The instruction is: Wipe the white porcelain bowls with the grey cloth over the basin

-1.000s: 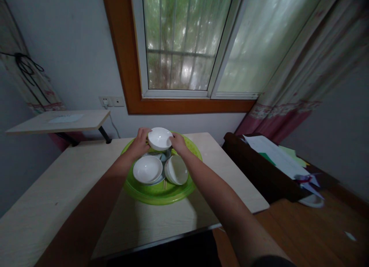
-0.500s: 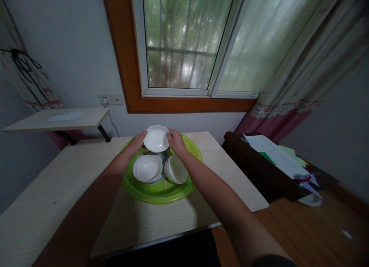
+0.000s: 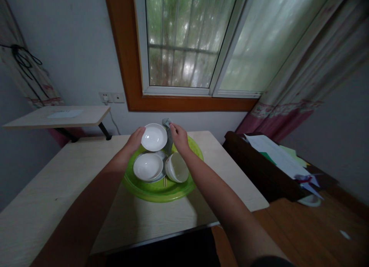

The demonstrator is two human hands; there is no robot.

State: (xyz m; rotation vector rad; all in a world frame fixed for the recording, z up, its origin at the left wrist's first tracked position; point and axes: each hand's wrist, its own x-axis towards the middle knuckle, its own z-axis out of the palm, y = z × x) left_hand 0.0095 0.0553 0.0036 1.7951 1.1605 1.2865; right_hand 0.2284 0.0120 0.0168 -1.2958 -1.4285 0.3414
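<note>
My left hand holds a small white bowl by its left rim, tilted so its inside faces me, above the back of a round green basin. My right hand is closed on a grey cloth that hangs beside the bowl's right edge. Below, inside the basin, a white bowl rests upright on a plate, and another white bowl leans on its side to the right. Chopsticks lie between them.
The basin stands on a pale wooden table under a window. A small wall shelf is at the left. A dark cabinet with papers stands at the right, next to a pink-edged curtain.
The bowl has been raised and tipped from sideways to facing me. My right hand let go of its rim and lifted the grey cloth beside it.
</note>
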